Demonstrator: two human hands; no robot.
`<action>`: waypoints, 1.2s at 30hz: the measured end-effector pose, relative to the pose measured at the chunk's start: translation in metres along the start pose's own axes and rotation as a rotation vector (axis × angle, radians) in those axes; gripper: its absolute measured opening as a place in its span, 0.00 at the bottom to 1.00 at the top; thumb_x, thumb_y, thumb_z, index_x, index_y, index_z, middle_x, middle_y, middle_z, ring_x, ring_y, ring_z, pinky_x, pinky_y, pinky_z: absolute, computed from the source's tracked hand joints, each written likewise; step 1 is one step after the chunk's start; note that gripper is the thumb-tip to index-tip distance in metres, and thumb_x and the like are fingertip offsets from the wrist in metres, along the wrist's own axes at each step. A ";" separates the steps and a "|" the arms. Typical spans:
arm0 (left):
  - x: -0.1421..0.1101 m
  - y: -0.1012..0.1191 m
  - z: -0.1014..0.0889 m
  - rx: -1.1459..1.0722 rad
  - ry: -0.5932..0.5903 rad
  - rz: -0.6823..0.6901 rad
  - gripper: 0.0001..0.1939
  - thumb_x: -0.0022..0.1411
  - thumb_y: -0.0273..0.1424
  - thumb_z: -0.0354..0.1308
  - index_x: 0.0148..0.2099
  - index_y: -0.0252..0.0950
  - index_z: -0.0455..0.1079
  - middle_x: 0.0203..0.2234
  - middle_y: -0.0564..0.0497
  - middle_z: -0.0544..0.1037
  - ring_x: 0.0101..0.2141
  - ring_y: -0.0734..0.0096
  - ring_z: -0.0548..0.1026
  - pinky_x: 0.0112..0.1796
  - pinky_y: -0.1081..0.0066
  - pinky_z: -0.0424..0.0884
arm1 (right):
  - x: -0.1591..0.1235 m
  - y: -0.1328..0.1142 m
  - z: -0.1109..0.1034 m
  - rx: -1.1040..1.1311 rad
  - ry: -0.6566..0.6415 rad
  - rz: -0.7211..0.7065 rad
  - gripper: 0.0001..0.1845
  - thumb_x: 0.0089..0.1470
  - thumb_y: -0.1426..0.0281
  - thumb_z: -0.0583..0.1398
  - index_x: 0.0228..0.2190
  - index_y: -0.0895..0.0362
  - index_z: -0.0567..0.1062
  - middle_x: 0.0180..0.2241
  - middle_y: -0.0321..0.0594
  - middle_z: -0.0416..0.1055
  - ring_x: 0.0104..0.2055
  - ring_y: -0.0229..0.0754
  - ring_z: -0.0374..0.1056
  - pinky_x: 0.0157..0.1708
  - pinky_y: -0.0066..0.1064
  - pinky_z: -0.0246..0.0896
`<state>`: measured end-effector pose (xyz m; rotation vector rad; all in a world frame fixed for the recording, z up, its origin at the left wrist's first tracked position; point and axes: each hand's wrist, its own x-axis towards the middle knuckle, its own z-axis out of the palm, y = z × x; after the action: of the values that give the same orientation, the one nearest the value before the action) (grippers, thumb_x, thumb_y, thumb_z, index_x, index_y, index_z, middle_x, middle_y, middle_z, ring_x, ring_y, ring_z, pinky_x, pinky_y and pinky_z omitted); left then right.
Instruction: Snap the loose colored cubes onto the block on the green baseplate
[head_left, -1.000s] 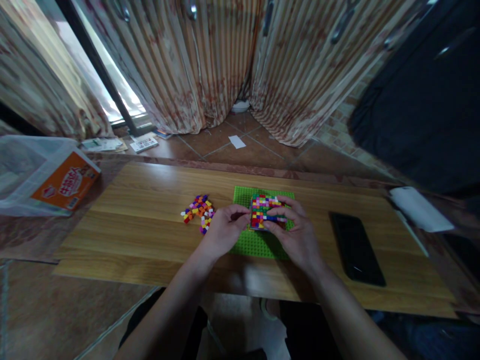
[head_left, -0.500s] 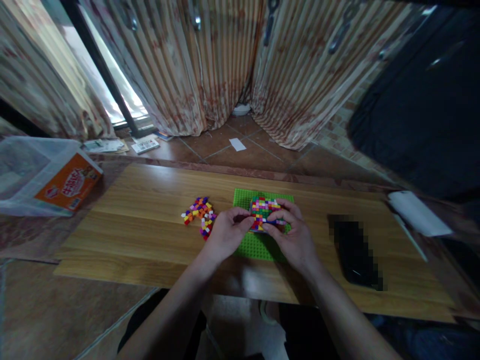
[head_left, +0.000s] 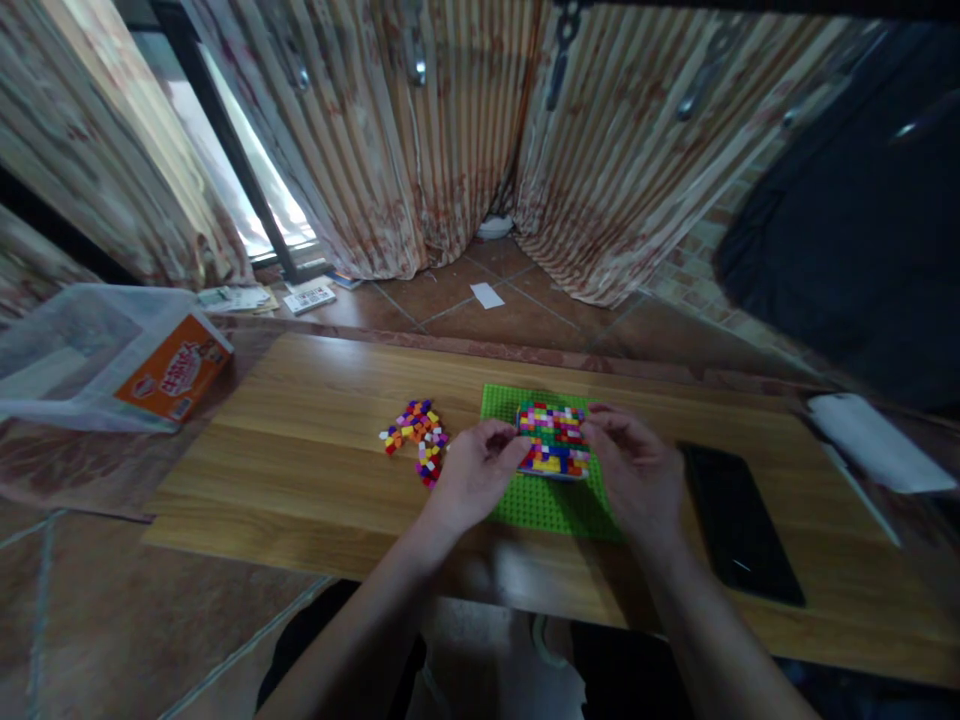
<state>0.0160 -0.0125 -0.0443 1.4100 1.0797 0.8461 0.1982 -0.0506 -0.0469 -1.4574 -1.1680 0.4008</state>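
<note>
Here we are at the green baseplate point(head_left: 536, 508), the multicoloured brick block point(head_left: 555, 438) sitting over it. Left hand point(head_left: 480, 470) works at its left edge, thumb and fingers close together; right hand point(head_left: 641, 470) is at the right edge, fingers curled. Whether either is clamped, I can't tell. Loose bricks point(head_left: 430, 465) lie leftward, and the clear bin point(head_left: 75, 320) sports an orange label point(head_left: 176, 372) with white Chinese characters, too blurred to read fully.

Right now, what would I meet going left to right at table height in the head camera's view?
Clear plastic bin → loose colored bricks → left hand → multicolored brick block → right hand → flat black device → white item.
</note>
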 end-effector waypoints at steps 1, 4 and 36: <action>-0.001 -0.001 0.001 0.023 0.011 0.004 0.13 0.58 0.39 0.60 0.38 0.33 0.74 0.25 0.52 0.75 0.25 0.73 0.69 0.28 0.72 0.64 | 0.000 -0.002 0.002 -0.014 0.027 -0.018 0.08 0.53 0.63 0.63 0.31 0.55 0.78 0.40 0.43 0.76 0.46 0.48 0.72 0.50 0.48 0.64; -0.005 -0.001 0.005 0.091 0.031 0.026 0.13 0.60 0.39 0.59 0.40 0.34 0.75 0.26 0.50 0.76 0.27 0.71 0.71 0.29 0.71 0.65 | -0.003 -0.015 0.010 -0.043 0.071 -0.113 0.06 0.55 0.64 0.63 0.32 0.53 0.78 0.39 0.41 0.76 0.44 0.48 0.72 0.49 0.48 0.65; -0.012 -0.008 -0.139 0.609 0.271 -0.078 0.11 0.55 0.26 0.51 0.25 0.34 0.72 0.17 0.55 0.67 0.23 0.74 0.64 0.27 0.74 0.56 | -0.071 -0.037 0.125 -0.410 -0.592 -0.366 0.15 0.60 0.73 0.54 0.46 0.54 0.75 0.40 0.45 0.74 0.44 0.49 0.71 0.44 0.40 0.68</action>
<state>-0.1187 0.0228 -0.0328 1.7647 1.6871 0.6900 0.0523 -0.0462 -0.0741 -1.4639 -2.0517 0.3591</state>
